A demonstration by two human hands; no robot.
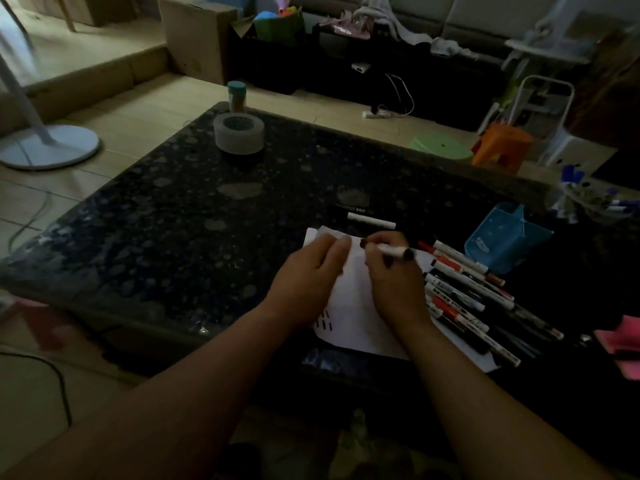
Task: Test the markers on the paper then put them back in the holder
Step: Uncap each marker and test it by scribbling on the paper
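Right hand (388, 268) grips a marker (394, 251), tip at the paper (353, 306); left hand (311, 268) flat, fingers relaxed, pinning it. Short stroke, light pressure, then into the holder (505, 237).

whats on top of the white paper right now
The left hand rests flat on the paper, the right hand holds a marker over it, and loose markers lie across its right edge. Dark test strokes show at its near left corner. Any marks beneath the hands are hidden.
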